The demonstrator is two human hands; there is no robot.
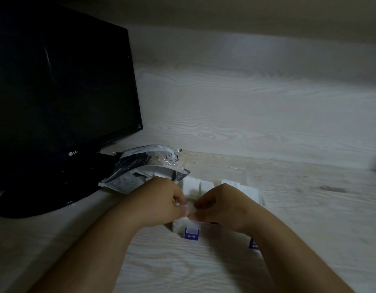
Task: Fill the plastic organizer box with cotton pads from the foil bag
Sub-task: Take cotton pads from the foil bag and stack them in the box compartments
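Left hand (161, 199) and right hand (223, 206) together pinch a cotton pad (190, 205) over the plastic organizer box (191, 232), apparently seating it in a front compartment. The foil bag (144, 166) lies just beside the box, within reach.

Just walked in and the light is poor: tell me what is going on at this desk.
A person is working at a pale wood-grain desk. Their left hand and right hand meet over a clear plastic organizer box with purple latches, both pinching a white cotton pad above its near compartments. More white pads already stand in the far compartments. A crinkled silver foil bag lies open to the left, beside a black monitor.
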